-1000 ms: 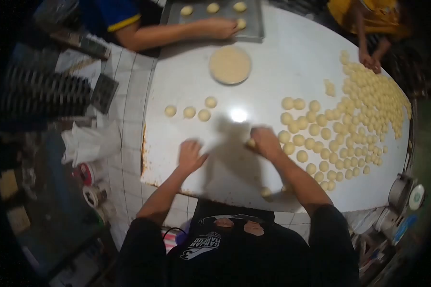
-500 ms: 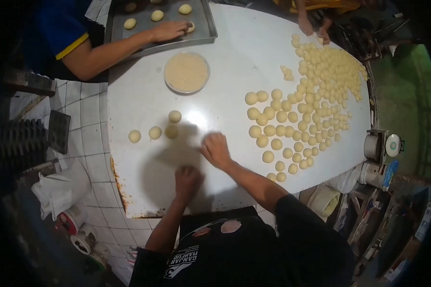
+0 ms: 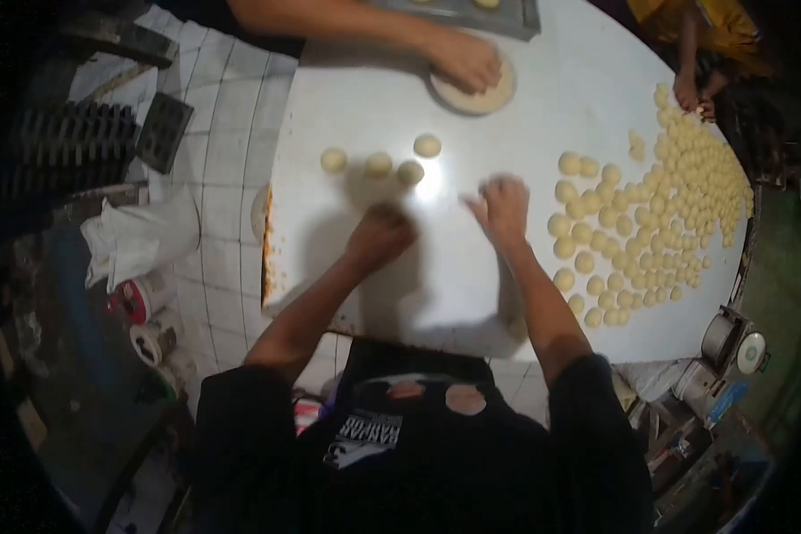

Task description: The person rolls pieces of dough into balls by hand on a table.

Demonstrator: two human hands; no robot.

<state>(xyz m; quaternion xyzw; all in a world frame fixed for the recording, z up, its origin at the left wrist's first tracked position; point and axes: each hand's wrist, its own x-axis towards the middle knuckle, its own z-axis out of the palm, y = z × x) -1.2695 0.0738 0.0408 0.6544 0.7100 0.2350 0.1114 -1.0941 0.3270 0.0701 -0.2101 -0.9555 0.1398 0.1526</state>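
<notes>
My left hand (image 3: 382,238), smeared by motion, is curled low over the white table (image 3: 458,294); whatever lies under its fingers is hidden. Just beyond it lie several pale dough balls (image 3: 378,164) in a loose group, apart from the hand. To the right, my right hand (image 3: 505,209) is over the table with its back up and its thumb held out to the left, apart from the fingers. I see nothing in its grasp. A large spread of dough balls (image 3: 608,216) covers the table's right side, the nearest ones a short way from this hand.
A co-worker's hand (image 3: 468,62) reaches into a round bowl of crumbs (image 3: 478,105). Behind it is a metal tray (image 3: 516,20) with dough balls. Another person's hands (image 3: 692,96) work at the far right corner. A white sack (image 3: 142,236) and buckets stand on the tiled floor at left.
The view has shifted, so the table sits further right and higher. The co-worker's hand has gone from the tray to the crumb bowl. My hands have moved forward and my right thumb now sticks out.
</notes>
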